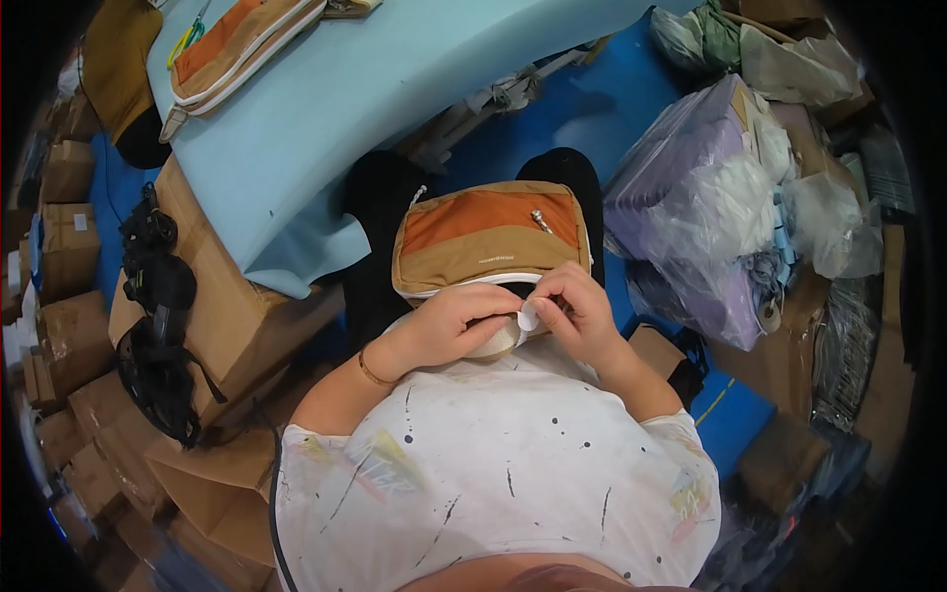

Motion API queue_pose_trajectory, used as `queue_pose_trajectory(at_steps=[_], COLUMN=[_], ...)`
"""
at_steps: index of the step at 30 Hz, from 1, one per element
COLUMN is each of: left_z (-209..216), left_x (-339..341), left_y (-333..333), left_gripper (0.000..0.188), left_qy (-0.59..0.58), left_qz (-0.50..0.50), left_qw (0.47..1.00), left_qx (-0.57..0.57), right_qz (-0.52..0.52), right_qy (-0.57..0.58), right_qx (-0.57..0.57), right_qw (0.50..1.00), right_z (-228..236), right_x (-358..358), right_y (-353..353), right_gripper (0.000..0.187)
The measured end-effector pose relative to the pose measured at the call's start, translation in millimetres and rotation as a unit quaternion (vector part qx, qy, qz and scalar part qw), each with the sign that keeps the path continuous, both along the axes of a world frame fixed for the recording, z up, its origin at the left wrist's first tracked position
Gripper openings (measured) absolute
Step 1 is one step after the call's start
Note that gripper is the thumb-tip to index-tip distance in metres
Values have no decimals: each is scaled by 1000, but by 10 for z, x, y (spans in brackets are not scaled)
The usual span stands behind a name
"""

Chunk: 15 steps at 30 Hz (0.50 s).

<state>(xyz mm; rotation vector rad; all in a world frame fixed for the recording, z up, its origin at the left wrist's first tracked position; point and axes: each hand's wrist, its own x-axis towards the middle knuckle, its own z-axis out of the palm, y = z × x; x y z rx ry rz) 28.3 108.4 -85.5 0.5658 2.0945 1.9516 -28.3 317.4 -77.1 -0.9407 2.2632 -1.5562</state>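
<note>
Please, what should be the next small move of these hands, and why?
Probably a gentle turn of the small white piece with the right hand, while the left hand steadies beside it. The piece appears pinched at the right thumb, the left fingertips are close to it, and both hands are at the near side of the tan-and-orange bag.
</note>
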Motion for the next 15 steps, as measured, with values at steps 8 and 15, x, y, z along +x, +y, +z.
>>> queue_pose_trajectory(at_steps=[8, 15], left_z=[100, 19], left_x=[181, 83], left_y=[49, 28], left_gripper=[26, 27], left_qy=[233, -86], left_qz=[10, -1], left_qw=[938, 996], left_qx=[-257, 0], right_qz=[-96, 74], right_qy=[-295, 31], right_qx=[-58, -53], right_qw=[949, 995], right_z=[-50, 25], right_x=[257, -61], right_y=[-36, -91], right_gripper=[6, 9])
